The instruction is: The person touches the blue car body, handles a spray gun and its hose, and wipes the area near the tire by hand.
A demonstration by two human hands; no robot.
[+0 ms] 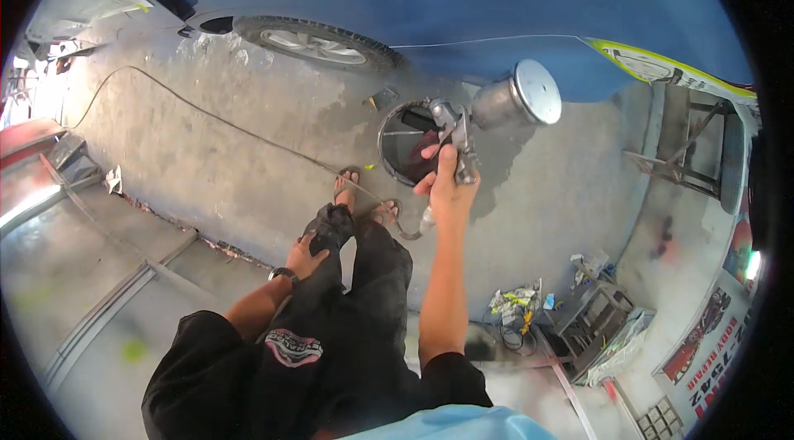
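A metal spray gun (pixel 468 142) is gripped in my right hand (pixel 451 189), fingers wrapped round its handle. The silver paint cup (pixel 514 98) on the gun points away to the right, and a thin air hose (pixel 403 231) hangs from the handle end. Under the gun stands a round dark bucket (pixel 382 149) with dark red cloth-like stuff inside; the gun and hand partly hide it. My left hand (pixel 308 258) lies on my dark trouser leg near the knee, fingers stretched out and holding nothing. A blue car panel (pixel 496 6) stretches across the far side, beyond the gun.
The hose crosses the concrete floor (pixel 265 167) to the far left, passing my feet. A car wheel (pixel 318 47) is at the far side. At right stand a metal stand (pixel 682 163) and a small rack (pixel 591 316) beside crumpled paper (pixel 517 303).
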